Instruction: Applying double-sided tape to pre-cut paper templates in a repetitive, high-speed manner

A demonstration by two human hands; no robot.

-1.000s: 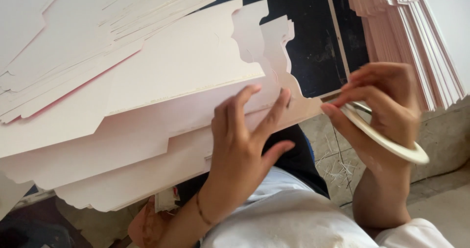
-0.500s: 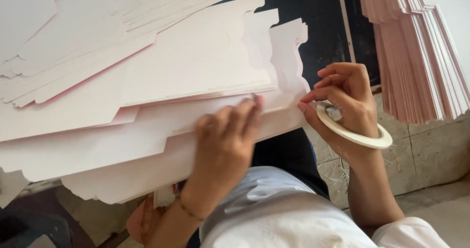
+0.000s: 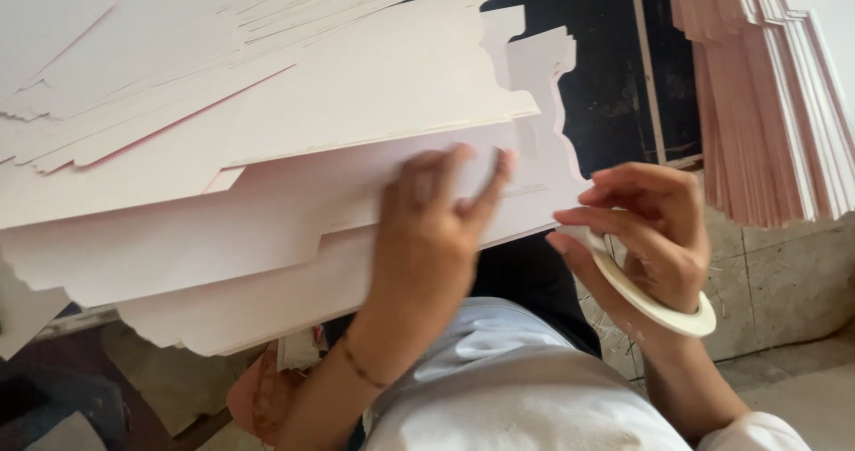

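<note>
Pressing flat, the open left hand [image 3: 427, 228] rests on the pink card sheet [image 3: 294, 228]. Just beside it, the right hand [image 3: 650, 233] grips a tape roll [image 3: 659, 304] at the sheet's near edge.

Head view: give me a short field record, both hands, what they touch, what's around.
left hand: left hand pressed flat on the top pale pink card sheet, fingers spread, motion-blurred
right hand: right hand holds a roll of tape beside the sheet's notched edge
sheets: fanned pile of card sheets, die-cut edges
side stack: upright pink card stack at right
background: dark panel, tiled floor
</note>
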